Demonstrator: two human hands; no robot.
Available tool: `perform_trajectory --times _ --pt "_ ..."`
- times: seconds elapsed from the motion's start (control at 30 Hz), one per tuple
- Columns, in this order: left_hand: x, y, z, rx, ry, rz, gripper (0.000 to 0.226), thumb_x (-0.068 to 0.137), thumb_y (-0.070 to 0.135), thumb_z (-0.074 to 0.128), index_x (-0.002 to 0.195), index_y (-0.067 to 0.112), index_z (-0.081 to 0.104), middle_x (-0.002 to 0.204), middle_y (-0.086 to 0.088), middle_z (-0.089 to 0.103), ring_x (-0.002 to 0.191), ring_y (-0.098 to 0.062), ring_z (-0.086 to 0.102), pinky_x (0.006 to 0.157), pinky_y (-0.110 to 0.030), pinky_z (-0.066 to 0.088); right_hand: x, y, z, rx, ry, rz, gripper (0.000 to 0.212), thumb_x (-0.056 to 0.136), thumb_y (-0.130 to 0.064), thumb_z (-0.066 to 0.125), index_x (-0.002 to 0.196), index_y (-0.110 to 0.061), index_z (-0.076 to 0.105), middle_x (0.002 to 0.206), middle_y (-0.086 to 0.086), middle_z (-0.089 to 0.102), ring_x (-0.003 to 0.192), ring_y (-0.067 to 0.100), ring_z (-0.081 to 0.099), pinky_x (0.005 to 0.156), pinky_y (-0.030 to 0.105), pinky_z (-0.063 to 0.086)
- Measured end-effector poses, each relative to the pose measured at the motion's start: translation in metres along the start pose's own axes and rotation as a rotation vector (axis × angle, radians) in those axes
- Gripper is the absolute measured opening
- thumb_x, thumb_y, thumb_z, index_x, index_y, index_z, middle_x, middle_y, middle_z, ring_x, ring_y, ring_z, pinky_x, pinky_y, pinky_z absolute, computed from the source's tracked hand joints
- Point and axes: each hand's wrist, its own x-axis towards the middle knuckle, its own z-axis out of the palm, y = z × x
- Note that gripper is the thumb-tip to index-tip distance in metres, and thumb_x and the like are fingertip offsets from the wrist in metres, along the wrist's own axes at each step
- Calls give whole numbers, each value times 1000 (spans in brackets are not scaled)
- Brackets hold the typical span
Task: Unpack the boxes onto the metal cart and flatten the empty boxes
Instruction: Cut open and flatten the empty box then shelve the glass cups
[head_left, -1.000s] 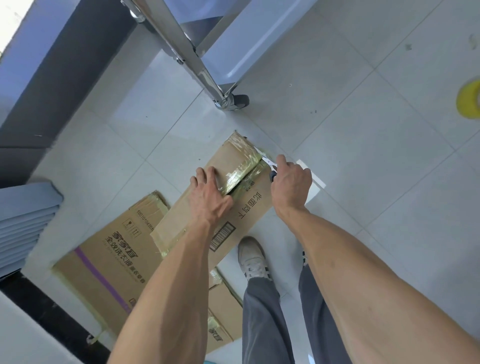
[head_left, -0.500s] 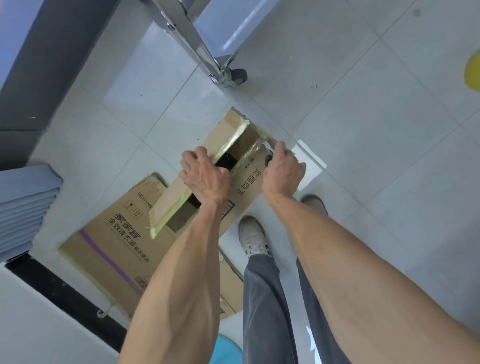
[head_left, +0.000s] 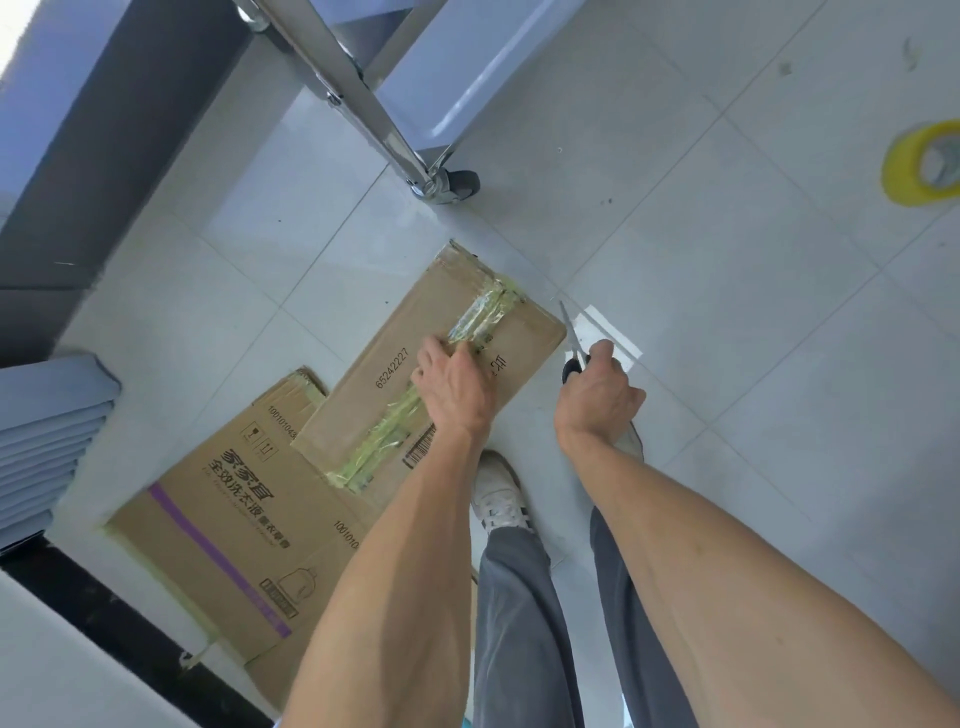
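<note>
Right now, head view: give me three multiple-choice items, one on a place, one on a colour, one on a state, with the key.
1. Where is the tape roll?
A. on the floor, right edge of view
B. on the cardboard box
C. in the left hand

2. What colour is the tape roll?
A. red
B. yellow
C. black

3. What does the right hand hold?
A. nothing
B. a marker
C. scissors

Key: 1 A, it lies on the floor tiles; 2 B, its rim is yellow; 3 C, the blades stick out past the fingers while the left hand presses on the cardboard box.
</note>
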Motion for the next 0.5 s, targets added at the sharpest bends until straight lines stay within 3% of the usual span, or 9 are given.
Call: perform_trajectory --times 0.1,0.17,0.23,0.3,0.4,0.5 --pt "9 8 -4 -22 -70 -99 12 94 17 53 84 10 53 134 -22 44 116 -35 46 97 -48 41 -3 3 -1 -15 -12 -71 22 89 -2 52 110 -7 52 85 12 63 76 34 59 79 42 35" --pt "11 13 -9 4 -134 -106 16 93 16 53 79 9 50 157 -31 17 142 -44 25 108 -57 32 -3 6 -3 -19 -30 -72 22 90 -3 51 112 -7 52 87 11 63 77 34 59 80 42 36" --pt "9 17 -12 7 -200 -134 13 95 17 50 86 8 53 160 -31 -8 149 -46 5 114 -63 21 -3 11 -5 -22 -37 -53 25 90 -3 51 114 -7 51 88 11 63 79 33 59 80 42 35" --pt "4 25 -10 -24 -236 -171 16 96 21 51 103 6 50 158 -30 -18 149 -46 -3 115 -64 17 -5 18 -9 -19 -41 -37 25 89 -2 50 114 -6 51 88 12 63 80 33 58 80 42 34" --pt "-6 33 -3 -84 -237 -219 50 91 28 56 133 11 35 159 -26 -21 149 -41 -9 114 -62 17 -8 24 -17 -22 -69 -12 22 89 0 49 110 -8 51 89 11 63 83 32 59 82 41 34" --pt "-5 33 3 -171 -205 -265 54 83 36 62 129 15 44 162 -25 -6 150 -40 0 115 -61 16 -5 30 -22 -45 -75 -48 23 89 1 48 109 -9 50 88 10 63 82 31 58 79 39 33"
